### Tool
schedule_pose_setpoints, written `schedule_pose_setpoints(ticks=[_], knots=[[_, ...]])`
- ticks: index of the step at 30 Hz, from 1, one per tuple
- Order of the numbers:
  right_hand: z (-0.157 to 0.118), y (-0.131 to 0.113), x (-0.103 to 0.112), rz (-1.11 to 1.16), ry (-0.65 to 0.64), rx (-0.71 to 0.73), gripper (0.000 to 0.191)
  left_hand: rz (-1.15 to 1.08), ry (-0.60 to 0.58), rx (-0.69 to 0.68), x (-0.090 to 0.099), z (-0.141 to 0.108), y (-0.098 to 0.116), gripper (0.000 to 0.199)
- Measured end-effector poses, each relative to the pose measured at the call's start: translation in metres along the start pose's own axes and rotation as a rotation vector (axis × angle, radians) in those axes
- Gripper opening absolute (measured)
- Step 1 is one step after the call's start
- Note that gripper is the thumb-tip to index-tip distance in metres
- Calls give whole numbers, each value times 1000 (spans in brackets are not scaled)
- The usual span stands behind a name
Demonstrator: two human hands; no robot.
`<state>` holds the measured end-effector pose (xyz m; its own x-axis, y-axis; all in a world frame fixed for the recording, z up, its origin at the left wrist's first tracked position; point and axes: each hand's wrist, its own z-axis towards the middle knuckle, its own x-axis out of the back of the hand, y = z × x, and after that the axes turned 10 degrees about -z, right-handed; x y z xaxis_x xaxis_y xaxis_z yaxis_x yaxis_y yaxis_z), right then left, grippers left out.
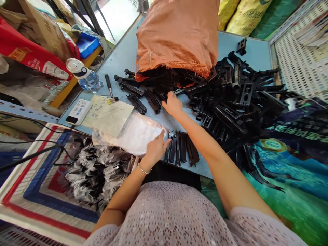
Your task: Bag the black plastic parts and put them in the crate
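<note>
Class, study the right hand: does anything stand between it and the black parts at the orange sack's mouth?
Nothing visible blocks the right hand from the nearest black parts; it is right beside them. Farther back, the orange sack overhangs others.

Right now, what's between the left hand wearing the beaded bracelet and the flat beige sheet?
In the head view, a white, soft-looking plastic bundle lies between the left hand and the beige sheet.

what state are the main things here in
orange sack: mouth open toward black parts
bottle: upright, lid on
near parts row: laid side by side
clear bags: bunched, dark contents showing
left hand: open, at white plastic
right hand: at black parts, grip unclear
</note>
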<state>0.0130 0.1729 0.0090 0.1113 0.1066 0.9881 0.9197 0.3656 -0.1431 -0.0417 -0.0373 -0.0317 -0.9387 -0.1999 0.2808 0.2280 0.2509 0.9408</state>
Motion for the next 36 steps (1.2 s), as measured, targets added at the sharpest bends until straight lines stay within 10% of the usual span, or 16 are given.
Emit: schedule_pose_setpoints(ticks=[4,7,16,24,31,36], knots=[[-91,24,11,129,124,142,39,-727,30,105,13,39,15,68],[-153,34,20,245,-12,421,37,-1073,0,215,13,52,29,63],[-127,30,10,246,41,381,54,-999,-19,207,9,7,41,67],[-199,25,-10,269,-49,701,56,-829,48,191,28,27,21,67],[-75,1,5,199,65,258,42,-148,89,73,-23,14,-14,69],[20,-39,-20,74,-108,96,45,-191,102,46,-23,12,-14,65]])
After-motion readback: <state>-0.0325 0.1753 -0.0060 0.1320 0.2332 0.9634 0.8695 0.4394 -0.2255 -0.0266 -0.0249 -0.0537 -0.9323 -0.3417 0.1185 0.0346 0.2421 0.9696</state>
